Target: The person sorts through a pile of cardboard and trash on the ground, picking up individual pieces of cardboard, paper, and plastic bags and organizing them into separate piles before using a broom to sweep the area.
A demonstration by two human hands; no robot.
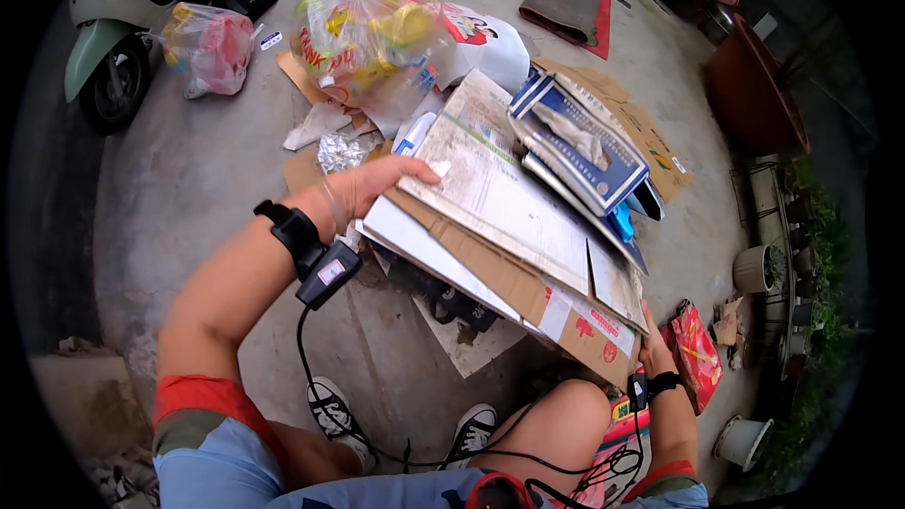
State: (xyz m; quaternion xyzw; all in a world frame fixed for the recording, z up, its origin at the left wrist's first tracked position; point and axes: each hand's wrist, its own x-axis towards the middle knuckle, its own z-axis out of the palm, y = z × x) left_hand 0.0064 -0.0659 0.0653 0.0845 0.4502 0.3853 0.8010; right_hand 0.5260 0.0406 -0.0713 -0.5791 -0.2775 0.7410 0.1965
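A stack of flattened cardboard point(504, 217) is tilted in front of me, with dirty white sheets on top and brown corrugated pieces below. My left hand point(377, 181) grips its left edge, thumb over the top sheet. At the lower right corner my right hand point(652, 347) holds the other end, its fingers partly hidden by the cardboard. Just beyond lies a blue-and-white flattened box point(586, 146) with a torn opening. Crumpled foil point(344, 152) rests on the floor beside my left hand. Beneath the stack, a dark printed piece point(429, 290) shows in part.
A clear plastic bag of colourful packaging point(372, 42) and a white bag point(495, 52) stand beyond the stack. Farther left are a smaller clear bag point(215, 49) and a scooter point(108, 66). On the right are a large brown pot point(754, 85) and a red bag point(696, 353). Black cables point(424, 463) cross my lap.
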